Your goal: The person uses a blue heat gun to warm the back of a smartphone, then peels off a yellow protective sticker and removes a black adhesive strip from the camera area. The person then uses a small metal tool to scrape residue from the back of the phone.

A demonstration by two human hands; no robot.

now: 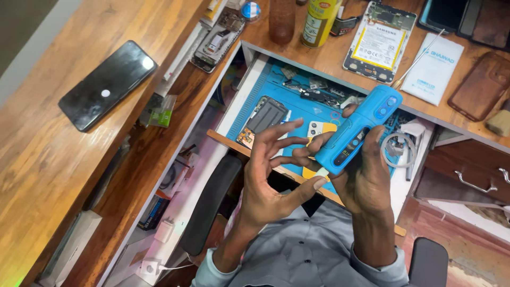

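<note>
On the left, our left hand (271, 175) is spread open, fingers splayed, gripping nothing; its thumb tip just reaches the lower end of the chunky blue plastic handheld tool with a small dark screen (358, 130). Further right, our right hand (366, 178) is wrapped around that tool's lower half from behind. The tool's long axis slants from its low end between our hands up and to the right, over the blue work mat (297, 109) in the open drawer.
</note>
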